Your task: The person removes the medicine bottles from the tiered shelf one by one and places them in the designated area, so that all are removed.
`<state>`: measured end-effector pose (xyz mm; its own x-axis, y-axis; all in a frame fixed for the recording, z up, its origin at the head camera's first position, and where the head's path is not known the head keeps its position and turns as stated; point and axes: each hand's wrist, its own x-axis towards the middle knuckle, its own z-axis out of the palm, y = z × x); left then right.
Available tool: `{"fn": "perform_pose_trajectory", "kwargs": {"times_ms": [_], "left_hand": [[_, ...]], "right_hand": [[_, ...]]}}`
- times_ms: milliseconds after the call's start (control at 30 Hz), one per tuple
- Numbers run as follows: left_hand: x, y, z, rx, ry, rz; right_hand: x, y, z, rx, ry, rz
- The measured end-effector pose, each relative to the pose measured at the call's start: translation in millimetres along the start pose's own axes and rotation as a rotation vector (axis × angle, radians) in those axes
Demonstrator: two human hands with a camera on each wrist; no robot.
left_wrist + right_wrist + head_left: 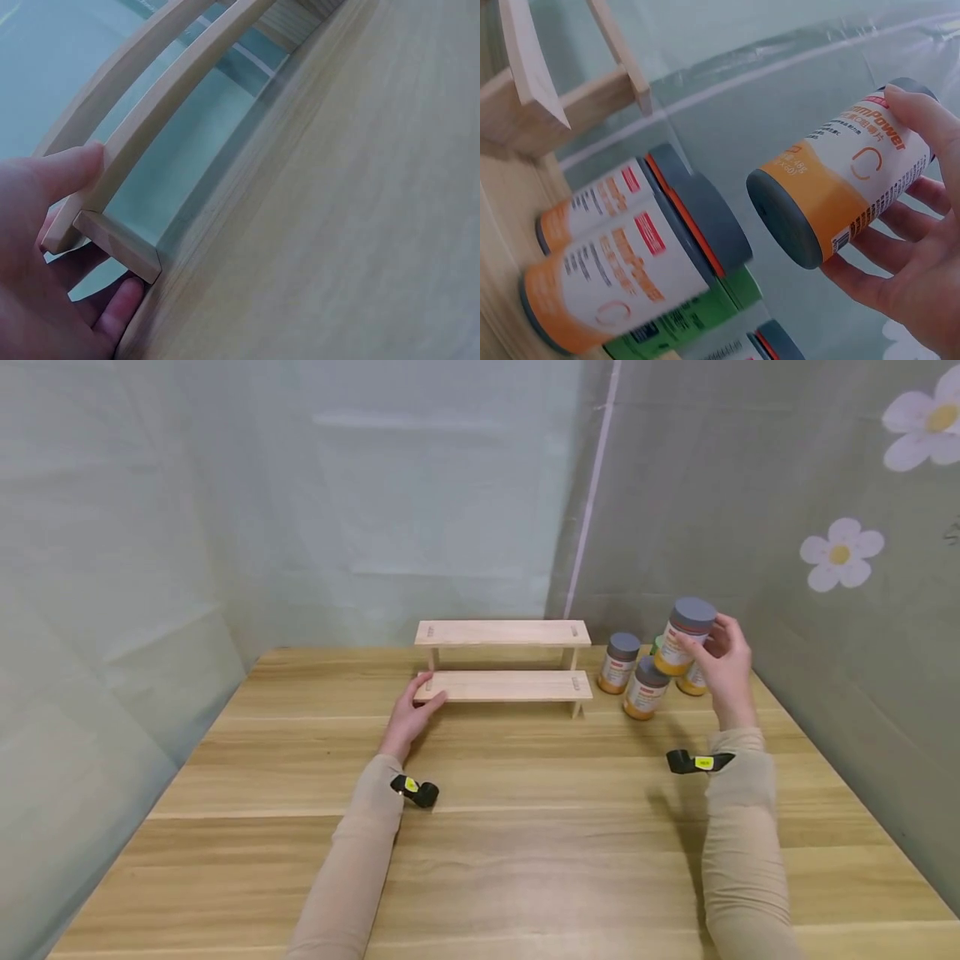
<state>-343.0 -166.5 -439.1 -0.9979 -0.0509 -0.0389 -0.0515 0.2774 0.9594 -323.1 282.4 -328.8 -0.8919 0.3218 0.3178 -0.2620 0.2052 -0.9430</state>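
Note:
A two-tier wooden shelf rack point(502, 687) stands toward the back of the table. My left hand point(408, 717) grips the left end of its lower tier, thumb on the front edge and fingers around the end by the leg, as the left wrist view shows. My right hand point(731, 672) holds a vitamin C tablet bottle point(832, 180) with a dark grey lid and an orange and white label, raised above the other bottles. Thumb and fingers wrap its sides, and in the right wrist view its base is off the table.
Right of the rack stand similar bottles, one at the back point(618, 664) and one in front point(646, 689). A green bottle point(675, 322) and another orange-labelled one point(693, 679) are partly hidden. The wooden table point(525, 860) meets a curtain point(375, 527) behind.

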Motion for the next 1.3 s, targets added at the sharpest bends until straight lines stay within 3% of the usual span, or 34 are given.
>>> {"fn": "perform_pose_trajectory", "kwargs": {"times_ms": [367,667,800,933,1067,1167,1300], "left_hand": [[-0.2,-0.5,0.6,0.007,0.006,-0.001],[-0.8,-0.3,0.3,0.012,0.007,-0.007],[-1.1,1.1,1.1,0.010,0.002,-0.010],[-0.9,1.8,1.0,0.014,-0.001,-0.011],[-1.3,0.9,1.5,0.015,-0.002,-0.021],[-1.5,0.8,1.6,0.010,-0.003,-0.025],[-1.1,1.6,0.1,0.013,-0.002,-0.019]], "right_hand": [[3.7,8.4,-19.0,0.083,0.121,0.015],[6.2,19.8,-28.7,0.075,0.126,0.026],[6.1,29.5,-35.9,0.042,0.053,0.021],[5.2,39.6,-41.1,-0.073,-0.066,0.006],[4.9,49.2,-44.3,-0.168,-0.130,0.004],[5.8,55.7,-47.5,-0.180,-0.154,0.001],[7.5,63.4,-50.2,-0.087,-0.203,-0.019]]}}
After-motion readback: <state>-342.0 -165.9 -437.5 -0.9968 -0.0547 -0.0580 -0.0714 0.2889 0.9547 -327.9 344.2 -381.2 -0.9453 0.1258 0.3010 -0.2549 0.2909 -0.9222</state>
